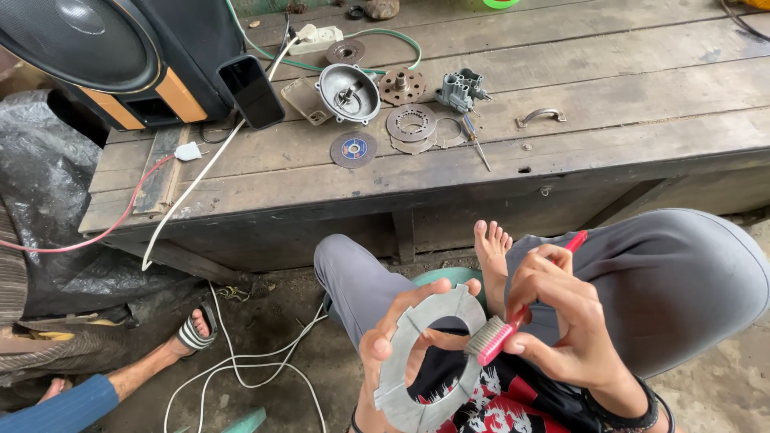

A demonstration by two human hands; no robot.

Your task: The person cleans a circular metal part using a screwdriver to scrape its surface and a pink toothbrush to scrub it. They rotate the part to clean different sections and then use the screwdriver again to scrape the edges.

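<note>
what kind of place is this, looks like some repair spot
Probably an informal outdoor repair workshop. A rough wooden bench holds dismantled metal machine parts and a grinding disc. The left hand holds a grey metal ring plate, and the right hand holds a red toothbrush against it.

Grey trousers, barefoot, red-black-white patterned shirt, dark band on right wrist

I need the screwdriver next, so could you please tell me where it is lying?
In the head view, the screwdriver lies on the wooden bench, right of centre, just right of the flat metal rings and below the grey cast metal part.
</note>
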